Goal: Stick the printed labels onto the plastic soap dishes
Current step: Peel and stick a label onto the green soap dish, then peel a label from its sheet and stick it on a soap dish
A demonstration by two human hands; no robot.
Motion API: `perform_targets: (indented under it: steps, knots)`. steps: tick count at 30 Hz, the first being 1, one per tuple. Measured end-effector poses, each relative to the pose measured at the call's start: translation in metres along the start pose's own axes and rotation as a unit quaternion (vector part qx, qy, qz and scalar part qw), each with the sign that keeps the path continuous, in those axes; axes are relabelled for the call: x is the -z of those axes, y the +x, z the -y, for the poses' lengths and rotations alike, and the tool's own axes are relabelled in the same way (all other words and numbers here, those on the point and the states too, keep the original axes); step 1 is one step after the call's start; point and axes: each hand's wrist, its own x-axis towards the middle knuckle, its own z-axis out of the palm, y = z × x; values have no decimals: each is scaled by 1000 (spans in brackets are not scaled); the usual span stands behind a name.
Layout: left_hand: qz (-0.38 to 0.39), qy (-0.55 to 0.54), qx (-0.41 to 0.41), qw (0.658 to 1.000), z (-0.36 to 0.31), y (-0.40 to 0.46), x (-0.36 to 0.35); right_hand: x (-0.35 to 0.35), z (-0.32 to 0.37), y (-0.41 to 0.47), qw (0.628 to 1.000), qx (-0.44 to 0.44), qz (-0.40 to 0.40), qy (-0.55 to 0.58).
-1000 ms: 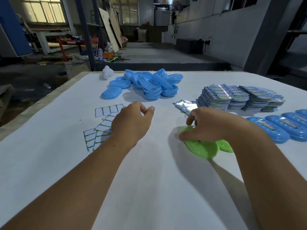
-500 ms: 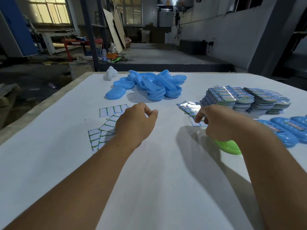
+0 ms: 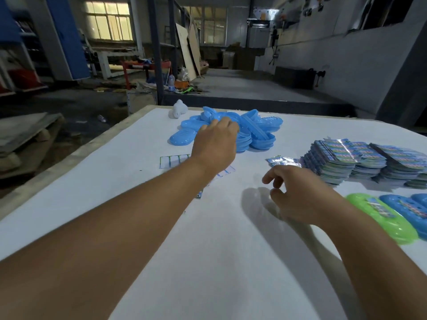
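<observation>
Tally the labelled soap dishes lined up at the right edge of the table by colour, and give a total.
Green labelled dishes: 1
Blue labelled dishes: 2 in view, the second cut off by the frame edge; more may lie out of sight
Total: 3 visible

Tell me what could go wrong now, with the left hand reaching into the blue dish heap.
1. The blue soap dishes lie in a loose, tangled heap; pulling one with the left hand could drag others out.
2. The left forearm crosses above the label sheets and could scuff or shift them.
3. The right hand hovers near the loose foil labels and might knock them.
</observation>
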Motion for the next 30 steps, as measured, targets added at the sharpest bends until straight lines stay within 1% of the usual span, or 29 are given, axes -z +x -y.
perform_targets:
  steps: [3,6,9,11,13,14,16,18,19,21,23,25,28,30]
  knots:
    - [59,68,-14,996,15,32,-5,-1,1,0,1000,-1,-3,14]
    - [96,141,-60,984,22,48,-10,-3,2,0,1000,8,0,19]
    - [103,210,-123,965,23,54,-17,-4,3,-1,1000,14,5,21]
    - [92,222,-142,960,24,56,-19,-6,2,0,999,18,5,27]
    - [92,196,-138,967,26,57,-20,-7,1,1,999,21,1,33]
    - [100,166,-125,973,27,56,-19,-8,1,1,999,24,-1,34]
    - [129,94,-100,982,29,54,-17,-10,-1,2,999,27,-4,36]
    - [155,61,-93,982,29,54,-17,-11,-2,2,999,27,-1,39]
    - [164,49,-80,982,28,54,-18,-11,-3,2,999,26,1,41]
    - [173,5,-17,985,23,54,-22,-11,-3,2,999,23,3,45]
    - [155,-50,53,985,17,55,-27,-11,-3,2,999,19,2,46]
    - [127,-96,105,982,13,55,-31,-12,-3,2,999,17,1,44]
    - [76,-142,137,977,8,54,-31,-11,-4,3,999,14,2,44]
    - [48,-207,150,966,7,55,-30,-12,-5,3,999,13,2,44]
